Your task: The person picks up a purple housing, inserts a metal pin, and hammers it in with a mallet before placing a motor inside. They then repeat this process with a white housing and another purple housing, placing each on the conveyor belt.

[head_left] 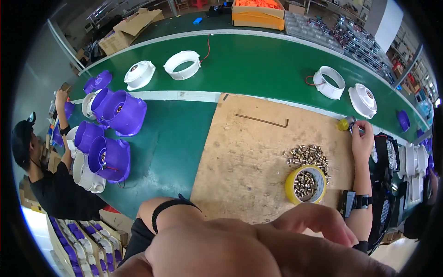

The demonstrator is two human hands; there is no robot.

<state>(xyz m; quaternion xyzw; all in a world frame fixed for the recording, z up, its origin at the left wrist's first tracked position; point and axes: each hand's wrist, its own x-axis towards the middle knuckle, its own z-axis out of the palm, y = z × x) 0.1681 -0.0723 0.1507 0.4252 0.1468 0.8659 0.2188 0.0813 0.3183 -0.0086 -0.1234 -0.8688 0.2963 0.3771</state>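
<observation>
At the right edge of the wooden board, my right hand (363,138) has its fingertips closed on a small dark part, beside a small yellow object (343,123) whose kind I cannot make out. A watch-like device (354,202) is strapped to that wrist. Very close to the camera, my left hand (221,247) fills the bottom, blurred; its fingers cannot be told apart. Near the right forearm stands a yellow ring (291,184) filled with small brass-coloured fittings (305,183). More loose fittings (308,154) lie heaped behind it. A hex key (262,121) rests on the wooden board (230,171).
Purple housings (123,113) and white ones cluster on the left. White rings (182,65) and other white housings (362,100) lie along the green bench (258,60). A co-worker (48,171) reaches in at far left. Black trays (390,154) stand right; an orange-filled carton (258,17) sits behind.
</observation>
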